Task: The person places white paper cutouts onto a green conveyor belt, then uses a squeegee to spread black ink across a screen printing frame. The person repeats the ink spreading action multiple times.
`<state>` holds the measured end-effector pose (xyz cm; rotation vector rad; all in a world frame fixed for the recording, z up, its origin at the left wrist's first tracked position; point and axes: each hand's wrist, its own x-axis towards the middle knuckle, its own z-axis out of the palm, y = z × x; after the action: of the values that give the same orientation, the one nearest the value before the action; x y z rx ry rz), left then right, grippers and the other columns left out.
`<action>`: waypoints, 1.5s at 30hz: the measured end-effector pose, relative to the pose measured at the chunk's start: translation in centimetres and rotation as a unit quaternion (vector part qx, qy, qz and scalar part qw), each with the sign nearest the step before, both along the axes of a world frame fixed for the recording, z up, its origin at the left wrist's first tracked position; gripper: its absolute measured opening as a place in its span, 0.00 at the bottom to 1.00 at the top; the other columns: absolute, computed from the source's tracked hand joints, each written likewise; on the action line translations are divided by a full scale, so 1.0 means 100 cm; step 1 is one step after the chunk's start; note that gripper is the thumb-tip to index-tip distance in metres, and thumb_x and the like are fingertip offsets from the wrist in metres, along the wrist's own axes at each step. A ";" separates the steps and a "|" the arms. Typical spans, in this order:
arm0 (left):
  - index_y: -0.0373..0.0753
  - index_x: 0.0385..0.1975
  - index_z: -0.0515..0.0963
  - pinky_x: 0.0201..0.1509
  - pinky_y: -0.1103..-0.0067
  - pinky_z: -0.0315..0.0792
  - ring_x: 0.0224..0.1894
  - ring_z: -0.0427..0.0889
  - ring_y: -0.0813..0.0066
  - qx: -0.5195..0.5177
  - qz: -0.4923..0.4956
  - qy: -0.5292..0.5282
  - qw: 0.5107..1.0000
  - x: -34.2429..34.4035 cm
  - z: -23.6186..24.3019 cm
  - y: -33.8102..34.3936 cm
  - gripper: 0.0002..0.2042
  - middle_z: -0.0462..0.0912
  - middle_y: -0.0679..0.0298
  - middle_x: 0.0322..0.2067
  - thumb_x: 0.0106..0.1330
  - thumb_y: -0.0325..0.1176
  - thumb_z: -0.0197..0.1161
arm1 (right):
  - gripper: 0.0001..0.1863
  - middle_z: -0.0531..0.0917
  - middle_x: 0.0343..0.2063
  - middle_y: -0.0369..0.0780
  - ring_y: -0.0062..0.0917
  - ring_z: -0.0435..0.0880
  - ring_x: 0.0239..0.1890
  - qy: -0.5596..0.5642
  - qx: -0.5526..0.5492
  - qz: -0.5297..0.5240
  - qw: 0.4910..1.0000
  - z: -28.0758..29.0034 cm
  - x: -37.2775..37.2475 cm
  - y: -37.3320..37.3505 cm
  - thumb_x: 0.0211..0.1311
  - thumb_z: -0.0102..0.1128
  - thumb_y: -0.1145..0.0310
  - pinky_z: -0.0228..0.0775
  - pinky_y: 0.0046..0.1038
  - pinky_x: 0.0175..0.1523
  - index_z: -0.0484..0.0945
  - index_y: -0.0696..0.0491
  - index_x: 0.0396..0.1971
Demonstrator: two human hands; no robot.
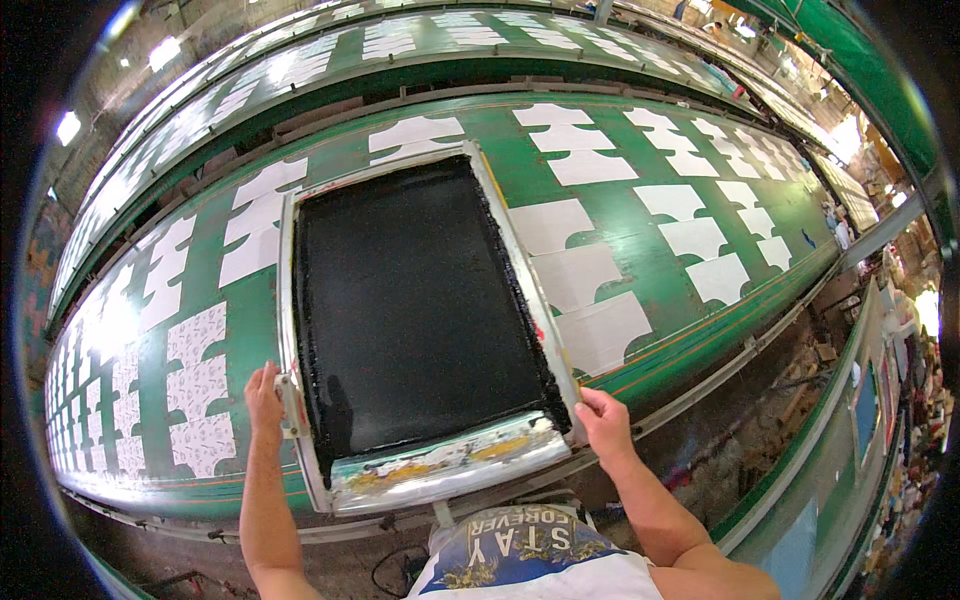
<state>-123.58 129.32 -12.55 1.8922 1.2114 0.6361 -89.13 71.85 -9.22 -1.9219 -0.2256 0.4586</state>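
Note:
A large screen printing frame with pale metal sides is tilted in front of me, over the near part of the green table. Its mesh is dark and black all over, with ragged black ink along the inner edges. Across its near end runs a paint-smeared strip in white, yellow and pale green. My left hand is closed on the frame's left side, beside a small metal bracket. My right hand grips the near right corner, thumb and fingers pressed to its edge. The frame hides part of the table.
The long green printing table carries rows of white cut fabric pieces; patterned pieces lie at left. A metal rail follows its near edge. Another table with white pieces stands beyond. A green-edged table is at lower right.

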 end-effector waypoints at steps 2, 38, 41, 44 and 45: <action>0.34 0.42 0.86 0.33 0.74 0.72 0.31 0.78 0.78 -0.066 0.024 -0.041 0.997 0.047 0.016 -0.044 0.17 0.79 0.66 0.28 0.83 0.45 0.64 | 0.20 0.94 0.48 0.44 0.27 0.92 0.48 0.009 -0.017 -0.014 1.000 -0.009 0.040 -0.027 0.71 0.71 0.70 0.83 0.33 0.56 0.87 0.62 0.60; 0.33 0.46 0.88 0.55 0.70 0.78 0.45 0.86 0.69 -0.048 0.062 -0.017 0.997 0.309 0.010 -0.312 0.17 0.91 0.57 0.39 0.78 0.44 0.69 | 0.27 0.90 0.56 0.50 0.39 0.90 0.56 -0.018 -0.144 0.053 0.988 -0.015 0.291 -0.253 0.71 0.70 0.68 0.80 0.40 0.64 0.82 0.62 0.67; 0.34 0.46 0.88 0.56 0.68 0.78 0.46 0.87 0.65 -0.063 0.058 -0.024 0.996 0.311 0.007 -0.312 0.17 0.91 0.55 0.40 0.77 0.46 0.70 | 0.28 0.86 0.61 0.51 0.48 0.84 0.63 -0.228 -0.288 0.092 0.926 0.006 0.270 -0.231 0.69 0.73 0.63 0.76 0.46 0.70 0.83 0.58 0.66; 0.37 0.46 0.88 0.57 0.63 0.79 0.50 0.90 0.53 -0.005 0.058 0.013 0.998 0.313 0.003 -0.311 0.21 0.91 0.46 0.42 0.76 0.52 0.70 | 0.29 0.82 0.65 0.51 0.51 0.79 0.69 -0.372 -0.273 0.226 0.858 0.041 0.231 -0.206 0.65 0.76 0.61 0.71 0.50 0.74 0.84 0.52 0.66; 0.37 0.46 0.88 0.57 0.62 0.79 0.50 0.90 0.51 -0.007 0.060 0.011 0.998 0.313 0.002 -0.311 0.22 0.91 0.45 0.42 0.75 0.54 0.71 | 0.30 0.81 0.67 0.50 0.51 0.77 0.70 -0.407 -0.235 0.286 0.835 0.050 0.219 -0.196 0.64 0.76 0.60 0.70 0.50 0.75 0.84 0.49 0.66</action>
<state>-92.25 98.18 -12.40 1.8295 1.3493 0.6706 -67.25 52.21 -4.26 -2.4316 -1.3850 0.0297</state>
